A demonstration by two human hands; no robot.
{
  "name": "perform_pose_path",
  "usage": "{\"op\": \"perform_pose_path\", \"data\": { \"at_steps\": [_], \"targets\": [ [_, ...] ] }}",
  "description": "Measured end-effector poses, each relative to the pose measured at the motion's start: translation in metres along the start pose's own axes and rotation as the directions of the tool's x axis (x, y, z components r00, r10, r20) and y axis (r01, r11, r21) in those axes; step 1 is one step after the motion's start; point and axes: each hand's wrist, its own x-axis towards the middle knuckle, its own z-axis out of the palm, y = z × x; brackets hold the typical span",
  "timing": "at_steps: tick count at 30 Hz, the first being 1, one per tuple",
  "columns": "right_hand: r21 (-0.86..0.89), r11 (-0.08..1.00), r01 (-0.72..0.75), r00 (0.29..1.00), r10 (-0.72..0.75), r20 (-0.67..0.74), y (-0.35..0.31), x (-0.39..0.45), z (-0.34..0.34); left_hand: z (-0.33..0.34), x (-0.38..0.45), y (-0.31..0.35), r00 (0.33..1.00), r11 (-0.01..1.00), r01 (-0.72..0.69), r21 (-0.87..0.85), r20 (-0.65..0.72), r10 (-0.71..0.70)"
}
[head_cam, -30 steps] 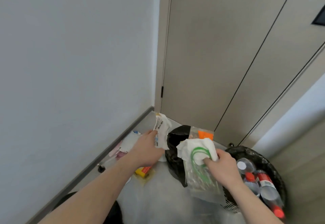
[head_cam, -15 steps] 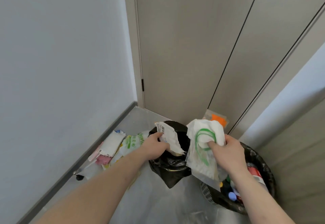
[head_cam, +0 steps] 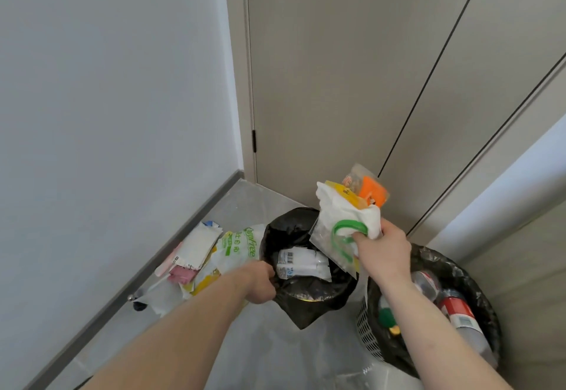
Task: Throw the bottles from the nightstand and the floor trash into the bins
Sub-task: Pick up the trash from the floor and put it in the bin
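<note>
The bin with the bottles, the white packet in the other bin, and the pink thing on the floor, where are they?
bin with the bottles (head_cam: pixel 477 279): head view, on its black liner rim.
white packet (head_cam: pixel 301 262): head view, on its middle.
pink thing (head_cam: pixel 180 275): head view, on its middle.

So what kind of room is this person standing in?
Probably a corner of a home or hotel bedroom: a plain wall, flat closet-style door panels, and two bag-lined waste bins on the floor, with wrappers strewn beside them.

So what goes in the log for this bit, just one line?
left hand: holds liner of small black bin | right hand: grips wrapper bundle above it | white packet: inside | floor trash: left
</note>
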Motion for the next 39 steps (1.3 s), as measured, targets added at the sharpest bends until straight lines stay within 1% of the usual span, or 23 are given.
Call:
{"op": "perform_pose_path", "data": {
  "at_steps": [3, 6, 9, 12, 14, 16, 19, 22, 24, 27, 29, 34, 38, 39],
  "targets": [
    [-0.001, 1.0, -0.013, 1.0, 0.013, 0.021, 0.001, 0.005, 0.024, -0.003, -0.002, -0.006, 1.0, 1.0, -0.007, -0.014, -0.006, 0.007],
    [-0.057, 0.997, -0.044, 0.997, 0.048, 0.067, 0.014, 0.009, 0.049, -0.008, -0.005, -0.014, 0.999, 0.999, -0.015, -0.04, -0.045, 0.014],
    [-0.198, 0.977, -0.076, 0.977, 0.113, 0.18, 0.032, 0.012, 0.066, -0.009, -0.002, -0.026, 0.997, 0.996, -0.01, -0.085, -0.081, 0.004],
    [-0.386, 0.919, -0.082, 0.928, 0.212, 0.307, 0.052, 0.007, 0.078, -0.011, 0.002, -0.037, 0.997, 0.993, -0.017, -0.116, -0.077, 0.008],
    [-0.451, 0.889, -0.084, 0.908, 0.255, 0.333, 0.061, 0.005, 0.085, -0.013, 0.005, -0.044, 0.998, 0.993, -0.011, -0.121, -0.07, 0.002],
    [-0.479, 0.874, -0.078, 0.902, 0.266, 0.339, 0.063, 0.006, 0.091, -0.013, 0.008, -0.05, 0.999, 0.992, 0.003, -0.123, -0.054, -0.009],
    [-0.462, 0.883, -0.085, 0.918, 0.25, 0.309, 0.062, 0.009, 0.099, -0.015, 0.012, -0.056, 0.999, 0.99, 0.014, -0.142, -0.046, -0.021],
    [-0.389, 0.916, -0.095, 0.958, 0.19, 0.214, 0.056, 0.012, 0.1, -0.016, 0.014, -0.06, 0.998, 0.989, 0.019, -0.143, -0.05, -0.026],
    [-0.373, 0.922, -0.098, 0.967, 0.178, 0.184, 0.057, 0.013, 0.1, -0.015, 0.014, -0.062, 0.998, 0.991, 0.024, -0.131, -0.049, -0.031],
    [-0.497, 0.864, -0.076, 0.925, 0.246, 0.288, 0.06, 0.006, 0.101, -0.016, 0.01, -0.064, 0.998, 0.991, 0.022, -0.134, -0.052, -0.029],
    [-0.519, 0.853, -0.06, 0.906, 0.264, 0.33, 0.055, 0.002, 0.102, -0.018, 0.006, -0.069, 0.998, 0.991, 0.027, -0.131, -0.053, -0.034],
    [-0.388, 0.92, 0.05, 0.91, 0.118, 0.397, 0.022, 0.0, 0.1, -0.025, -0.009, -0.094, 0.996, 0.994, 0.066, -0.088, -0.062, -0.071],
    [-0.291, 0.95, 0.113, 0.874, 0.044, 0.483, -0.006, -0.011, 0.081, -0.033, -0.029, -0.107, 0.992, 0.997, 0.072, -0.034, -0.105, -0.075],
    [-0.253, 0.962, 0.1, 0.868, 0.04, 0.495, -0.011, -0.015, 0.073, -0.035, -0.034, -0.107, 0.991, 0.998, 0.061, -0.023, -0.118, -0.063]
  ]
}}
